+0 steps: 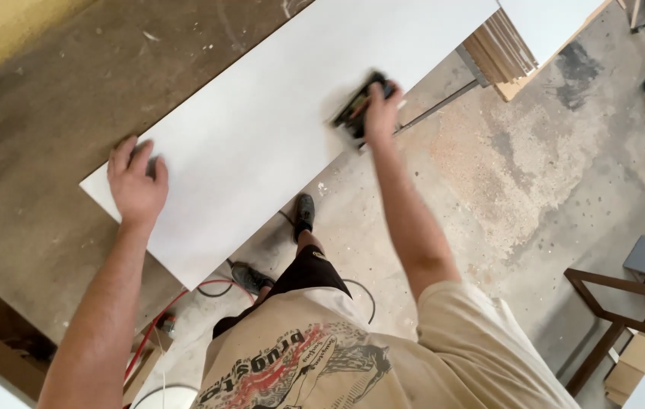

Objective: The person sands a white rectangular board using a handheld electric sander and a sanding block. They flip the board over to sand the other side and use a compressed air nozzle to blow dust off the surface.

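- Left hand [137, 184] lies open and flat on the white board's [262, 129] near corner.
- Right hand [380, 112] grips a dark sanding block [356, 110] at the board's right edge, farther along its length.

Left hand [137, 184] flat, palm down, fingers spread, arm straight; right hand [380, 113] curled shut around something dark, blurred, arm stretched forward and fully extended.

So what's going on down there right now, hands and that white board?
Left hand flat on the white panel, near its end. Right hand gripping a dark, motion-blurred tool at the panel's edge. Nothing else lying on the panel.
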